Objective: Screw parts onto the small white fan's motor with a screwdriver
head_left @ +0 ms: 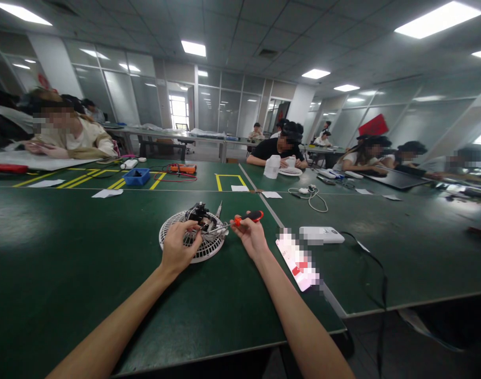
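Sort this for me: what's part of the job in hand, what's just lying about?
In hand: white fan grille, black motor on it, red-handled screwdriver in the right hand, left hand on the grille.
Lying about: white flat device, black cable, blue tray, white coiled cable, paper slips.

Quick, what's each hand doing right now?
Left hand: fingers curled on the fan grille, grip unclear.
Right hand: closed on the screwdriver.
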`<state>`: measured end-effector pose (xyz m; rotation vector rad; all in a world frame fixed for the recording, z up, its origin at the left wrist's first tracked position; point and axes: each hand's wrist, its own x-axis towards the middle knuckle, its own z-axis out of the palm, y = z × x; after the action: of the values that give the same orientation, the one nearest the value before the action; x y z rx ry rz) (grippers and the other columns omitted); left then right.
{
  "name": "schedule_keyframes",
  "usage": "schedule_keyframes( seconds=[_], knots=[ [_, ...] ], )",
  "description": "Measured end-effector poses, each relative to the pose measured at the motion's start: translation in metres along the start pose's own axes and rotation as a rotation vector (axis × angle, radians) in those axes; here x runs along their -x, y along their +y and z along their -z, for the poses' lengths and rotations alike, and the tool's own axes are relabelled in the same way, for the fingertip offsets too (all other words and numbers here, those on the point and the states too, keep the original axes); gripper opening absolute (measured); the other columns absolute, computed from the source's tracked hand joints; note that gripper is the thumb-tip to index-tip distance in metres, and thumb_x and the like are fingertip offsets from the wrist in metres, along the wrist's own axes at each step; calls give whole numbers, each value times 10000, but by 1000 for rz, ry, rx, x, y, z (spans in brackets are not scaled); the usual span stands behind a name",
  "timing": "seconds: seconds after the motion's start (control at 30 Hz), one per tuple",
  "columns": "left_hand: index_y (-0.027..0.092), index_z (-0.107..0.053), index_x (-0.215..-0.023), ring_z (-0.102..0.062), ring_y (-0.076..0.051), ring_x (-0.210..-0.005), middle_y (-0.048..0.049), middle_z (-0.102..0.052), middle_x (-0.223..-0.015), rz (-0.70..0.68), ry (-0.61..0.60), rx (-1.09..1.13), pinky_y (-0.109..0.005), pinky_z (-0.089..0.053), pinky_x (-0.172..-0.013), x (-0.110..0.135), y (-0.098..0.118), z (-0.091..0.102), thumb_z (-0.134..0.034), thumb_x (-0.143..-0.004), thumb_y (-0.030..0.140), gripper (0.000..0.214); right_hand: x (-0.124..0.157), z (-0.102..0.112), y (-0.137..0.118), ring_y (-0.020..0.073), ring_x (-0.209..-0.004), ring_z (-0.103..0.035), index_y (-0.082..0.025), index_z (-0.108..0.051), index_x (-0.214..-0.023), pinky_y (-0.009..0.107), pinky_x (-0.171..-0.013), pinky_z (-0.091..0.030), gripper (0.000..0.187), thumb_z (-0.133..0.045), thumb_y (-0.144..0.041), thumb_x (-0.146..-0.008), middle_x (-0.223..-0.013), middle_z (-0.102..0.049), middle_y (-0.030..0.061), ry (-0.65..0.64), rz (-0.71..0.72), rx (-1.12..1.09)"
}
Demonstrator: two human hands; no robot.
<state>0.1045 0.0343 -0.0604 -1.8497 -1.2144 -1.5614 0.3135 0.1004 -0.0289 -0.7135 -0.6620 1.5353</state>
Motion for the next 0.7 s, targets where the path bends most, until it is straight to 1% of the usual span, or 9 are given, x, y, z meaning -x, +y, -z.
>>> schedule_keyframes(
  seconds=[0.13,0.33,0.57,0.7],
  knots=[
    [222,-606,-1127,-677,-169,-766,1,-754,-904,-12,-13,10,-341,-531,-781,1,-1,1,-689,-867,167,279,0,1,0,195,-701,-768,-267,-456,-970,351,-710,-648,472,-685,-71,-606,-796,-739,-45,15,10,-31],
    [222,-591,-1153,-691,-165,-761,-2,-764,-917,-28,-21,1,-346,-538,-799,1,-1,0,-699,-882,177,296,-1,1,4,198,-723,-775,-260,-462,-975,347,-735,-652,475,-703,-69,-613,-802,-744,-31,9,4,-43],
    [225,-593,-1122,-694,-155,-727,0,-771,-906,-43,-8,4,-343,-540,-774,-1,3,1,-706,-895,188,256,0,0,3,192,-707,-770,-261,-462,-960,347,-745,-656,454,-681,-47,-625,-799,-740,-28,31,0,-73],
    [221,-595,-1140,-694,-155,-731,-1,-767,-914,-52,0,17,-343,-539,-784,-1,3,1,-712,-892,178,277,1,-1,3,190,-704,-769,-261,-462,-969,339,-740,-653,459,-670,-41,-624,-792,-740,-25,52,-7,-85]
  ],
)
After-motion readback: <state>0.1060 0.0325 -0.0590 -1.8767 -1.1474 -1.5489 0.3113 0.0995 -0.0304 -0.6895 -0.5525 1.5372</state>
